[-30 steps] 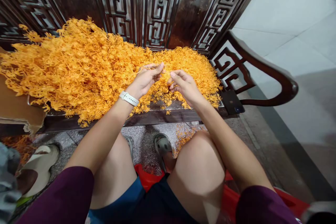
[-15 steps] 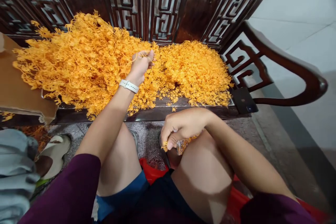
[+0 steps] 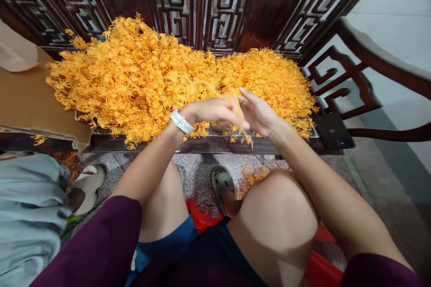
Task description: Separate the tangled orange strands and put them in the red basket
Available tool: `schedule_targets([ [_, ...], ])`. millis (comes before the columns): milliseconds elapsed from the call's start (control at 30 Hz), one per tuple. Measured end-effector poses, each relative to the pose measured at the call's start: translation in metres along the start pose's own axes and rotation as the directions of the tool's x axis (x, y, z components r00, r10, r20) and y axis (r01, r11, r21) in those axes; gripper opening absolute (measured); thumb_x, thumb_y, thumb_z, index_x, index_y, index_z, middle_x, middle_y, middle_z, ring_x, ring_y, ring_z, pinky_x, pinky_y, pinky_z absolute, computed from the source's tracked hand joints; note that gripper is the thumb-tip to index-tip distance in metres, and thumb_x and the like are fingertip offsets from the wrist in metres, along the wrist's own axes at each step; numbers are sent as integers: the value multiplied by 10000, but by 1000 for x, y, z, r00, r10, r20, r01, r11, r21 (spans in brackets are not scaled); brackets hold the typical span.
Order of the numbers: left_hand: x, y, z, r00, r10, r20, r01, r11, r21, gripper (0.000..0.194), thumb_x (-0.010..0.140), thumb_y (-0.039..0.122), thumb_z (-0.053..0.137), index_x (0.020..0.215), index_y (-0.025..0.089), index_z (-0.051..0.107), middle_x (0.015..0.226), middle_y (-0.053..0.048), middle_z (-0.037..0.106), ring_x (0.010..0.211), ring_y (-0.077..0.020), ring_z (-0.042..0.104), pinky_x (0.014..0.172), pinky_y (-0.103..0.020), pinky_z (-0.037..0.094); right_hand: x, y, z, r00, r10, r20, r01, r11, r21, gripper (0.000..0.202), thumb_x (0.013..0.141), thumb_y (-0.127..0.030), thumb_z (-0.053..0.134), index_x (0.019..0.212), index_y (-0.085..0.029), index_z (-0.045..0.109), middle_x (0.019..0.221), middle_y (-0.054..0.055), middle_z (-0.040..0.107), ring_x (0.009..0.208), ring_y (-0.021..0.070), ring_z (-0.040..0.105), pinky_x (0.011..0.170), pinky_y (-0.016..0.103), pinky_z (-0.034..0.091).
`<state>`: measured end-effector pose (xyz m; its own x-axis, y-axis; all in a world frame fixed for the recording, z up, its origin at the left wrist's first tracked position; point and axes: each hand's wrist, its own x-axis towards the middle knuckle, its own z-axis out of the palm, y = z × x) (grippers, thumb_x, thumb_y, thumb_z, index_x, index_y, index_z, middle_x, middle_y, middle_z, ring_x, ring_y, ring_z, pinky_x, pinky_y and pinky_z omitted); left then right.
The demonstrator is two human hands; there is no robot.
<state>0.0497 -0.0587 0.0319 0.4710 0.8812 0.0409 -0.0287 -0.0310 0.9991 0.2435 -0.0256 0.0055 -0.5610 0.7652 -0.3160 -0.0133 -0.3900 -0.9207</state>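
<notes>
A long heap of orange stringy pieces (image 3: 134,80) with frilly ends covers the seat of a dark wooden bench. In front of it my left hand (image 3: 220,111), with a pale watch on the wrist, is closed around an orange stringy piece (image 3: 247,136). One strand trails up and left from that hand, and frilly ends dangle below the fingers. My right hand (image 3: 257,114) is close by, thumb raised and fingers apart, partly behind the left fingertips. Motion smears the left fingers, and whether the right fingers touch the piece is not plain.
The bench's carved back (image 3: 198,4) rises behind the heap. A cardboard box (image 3: 50,94) is at the left, a dark phone (image 3: 333,131) at the right beside the armrest (image 3: 387,71). Orange scraps (image 3: 252,172) lie on the floor. Another person's sandalled foot (image 3: 88,188) is at lower left.
My left hand has come from over the heap toward me and to the right, carrying a stringy piece. My right hand has risen from above my knee to meet it, its fingers opened.
</notes>
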Motion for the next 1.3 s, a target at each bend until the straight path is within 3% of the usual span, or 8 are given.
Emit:
schedule_targets([
  [67,4,-4,25,932,-19,363,-9,997,75,492,673,327,935,392,217,546,396,8,446,374,-118,431,455,-324,371,-3,4,9,990,85,114,-79,995,-58,580,863,-752,669,933,-180,727,743,73,694,707,227,654,663,359,538],
  [233,9,-14,50,474,-102,875,214,977,-3,680,829,701,707,358,248,517,370,-51,416,347,-150,354,393,-359,275,-12,3,14,950,95,298,-68,993,-101,626,779,-808,720,893,-193,744,822,78,734,907,262,709,770,354,581],
  [633,20,-32,63,247,46,968,293,949,-120,794,930,811,414,479,214,678,499,-146,602,526,-240,610,586,-411,598,-29,-21,20,979,-158,128,138,978,155,481,829,-583,810,1156,-245,714,968,62,739,849,185,673,856,347,593],
  [733,21,-36,57,318,53,947,297,943,-153,855,927,860,329,616,178,741,603,-147,668,605,-239,648,586,-371,570,-35,-29,14,968,-250,8,243,948,206,355,864,-520,795,1087,-260,701,938,28,704,787,139,626,790,294,573],
  [867,12,-25,34,599,-41,800,207,973,-105,671,930,792,537,1081,191,792,1040,-127,774,841,-201,705,729,-302,580,-41,-40,6,925,-344,-162,376,890,258,268,856,-370,807,1063,-276,666,937,-10,657,741,99,562,720,246,535],
  [1033,13,-17,2,990,-61,129,90,967,-239,555,966,710,568,1239,257,734,1262,-124,688,929,-198,698,747,-307,595,-45,-43,-3,863,-401,-308,475,853,219,298,827,-313,832,1045,-268,634,897,-29,591,663,65,492,644,212,485],
  [1200,25,-27,0,809,175,-561,-135,984,113,519,947,667,635,1321,315,713,1382,-121,593,1074,-247,650,828,-381,598,-41,-38,-9,800,-434,-414,487,873,25,301,825,-358,798,1023,-247,599,892,0,581,676,94,492,695,270,513],
  [1300,22,-24,16,642,512,-570,-235,840,490,454,950,599,680,1261,277,752,1271,-112,631,1214,-272,597,1026,-454,537,-37,-34,-9,761,-477,-439,510,859,-49,328,822,-373,807,1032,-249,586,888,12,584,695,110,515,695,290,516],
])
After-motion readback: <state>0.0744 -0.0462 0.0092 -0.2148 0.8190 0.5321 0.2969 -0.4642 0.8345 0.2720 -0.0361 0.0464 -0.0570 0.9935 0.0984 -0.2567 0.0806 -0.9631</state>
